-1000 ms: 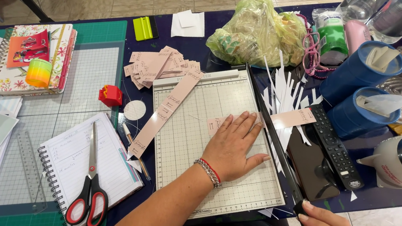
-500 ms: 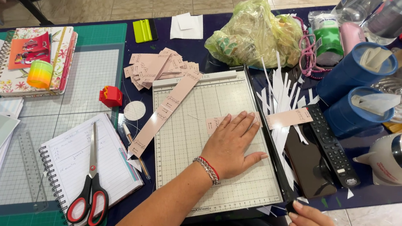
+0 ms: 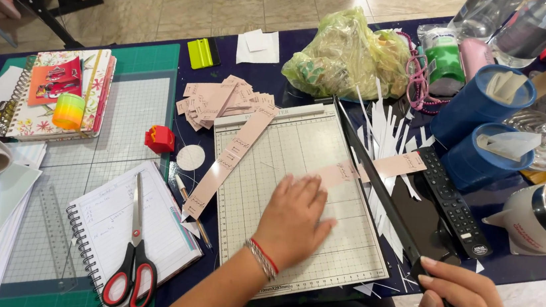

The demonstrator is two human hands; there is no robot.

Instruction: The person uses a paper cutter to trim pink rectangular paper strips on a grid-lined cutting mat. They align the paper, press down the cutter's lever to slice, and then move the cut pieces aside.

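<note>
Pink strip pinned on my paper trimmer, blade arm lifted.

Nearest me, my right hand is curled in a fist around the black handle of the cutter arm, which is tilted up off the board's right edge. My left hand lies flat, palm down, on the gridded trimmer board — fingers straight and close together, pressing the pink paper strip, whose far end pokes out under the arm. Left of the board a long pink strip lies slanted; beyond it a heap of cut pink labels. Farther right stand two blue tubs — and a yellow-green plastic bag lies at the back.
</note>
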